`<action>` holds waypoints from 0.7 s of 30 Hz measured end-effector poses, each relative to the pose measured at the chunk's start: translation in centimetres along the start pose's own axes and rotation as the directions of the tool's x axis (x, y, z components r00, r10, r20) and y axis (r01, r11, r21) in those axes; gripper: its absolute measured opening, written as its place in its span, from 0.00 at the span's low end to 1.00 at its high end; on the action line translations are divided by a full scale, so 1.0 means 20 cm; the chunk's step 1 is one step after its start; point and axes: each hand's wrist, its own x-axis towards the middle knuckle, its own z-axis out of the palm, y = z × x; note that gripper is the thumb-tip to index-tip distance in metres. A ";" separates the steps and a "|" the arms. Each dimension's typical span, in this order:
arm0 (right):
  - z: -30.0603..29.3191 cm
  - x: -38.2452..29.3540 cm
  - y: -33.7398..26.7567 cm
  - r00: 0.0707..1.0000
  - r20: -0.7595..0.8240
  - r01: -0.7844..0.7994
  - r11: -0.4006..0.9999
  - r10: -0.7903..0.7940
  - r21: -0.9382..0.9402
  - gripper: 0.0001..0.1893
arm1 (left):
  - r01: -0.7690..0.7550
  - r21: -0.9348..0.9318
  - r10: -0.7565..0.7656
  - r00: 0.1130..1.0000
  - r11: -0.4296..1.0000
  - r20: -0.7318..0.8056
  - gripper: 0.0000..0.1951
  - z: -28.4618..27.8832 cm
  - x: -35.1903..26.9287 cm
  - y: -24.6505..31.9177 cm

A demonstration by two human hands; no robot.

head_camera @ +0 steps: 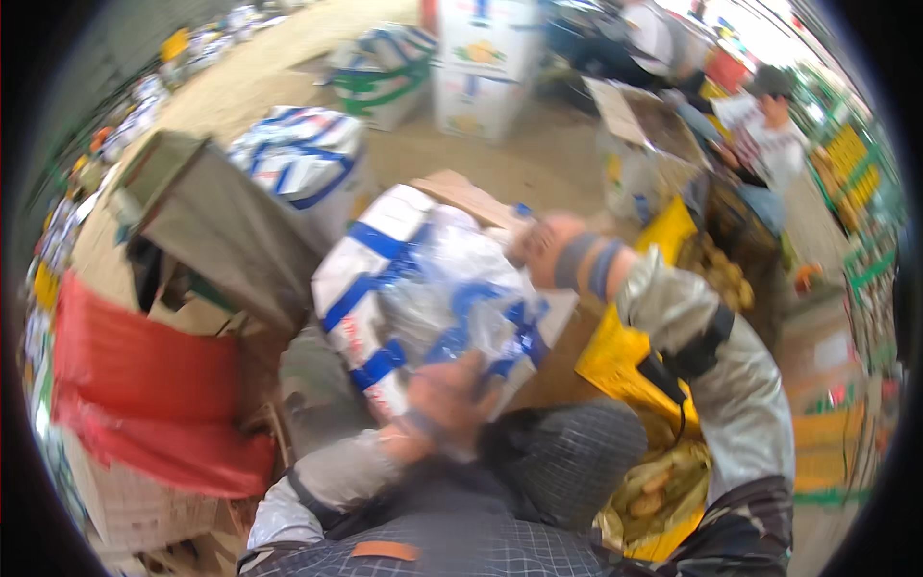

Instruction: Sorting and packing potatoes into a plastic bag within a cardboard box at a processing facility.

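Before my knees stands a white carton (371, 249) with blue bands and red print, its top open and tilted towards me. Crumpled clear plastic (433, 310) fills the opening, with blue strips among it. My left hand (451, 397) is at the near side of the carton, fingers against the plastic; blur hides whether it grips any. At the far right corner, my right hand (551, 249) is bent at the wrist beside a raised cardboard flap (469, 195). Motion blur hides its fingertips. Bands circle the right wrist.
Red sheeting (159, 360) covers a crate at left, beside a grey-brown box (216, 216). A yellow sack (627, 339) lies right, with brown produce (652, 498) in an open bag. Stacked cartons (479, 72) stand ahead. A seated person (771, 137) is at far right.
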 end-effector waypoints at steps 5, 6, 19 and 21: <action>0.21 -0.24 -0.12 0.954 0.129 -0.300 0.898 0.272 0.321 0.17 | -0.073 -0.138 0.068 0.997 0.988 -0.040 0.18 0.04 -0.09 -0.05; 0.17 -0.36 -0.18 0.940 -0.111 -0.242 0.860 0.323 0.450 0.16 | -0.048 -0.150 0.065 0.991 0.988 0.116 0.20 -0.07 -0.08 -0.02; 0.43 -0.37 -0.26 0.742 0.075 -0.006 -0.106 0.666 0.994 0.15 | -0.040 -0.328 0.062 0.996 0.944 0.059 0.42 0.17 0.54 -0.20; 0.45 -0.36 -0.25 0.623 0.032 0.079 -0.104 0.781 0.991 0.14 | -0.003 -0.331 0.051 0.989 0.944 0.135 0.41 0.13 0.52 -0.24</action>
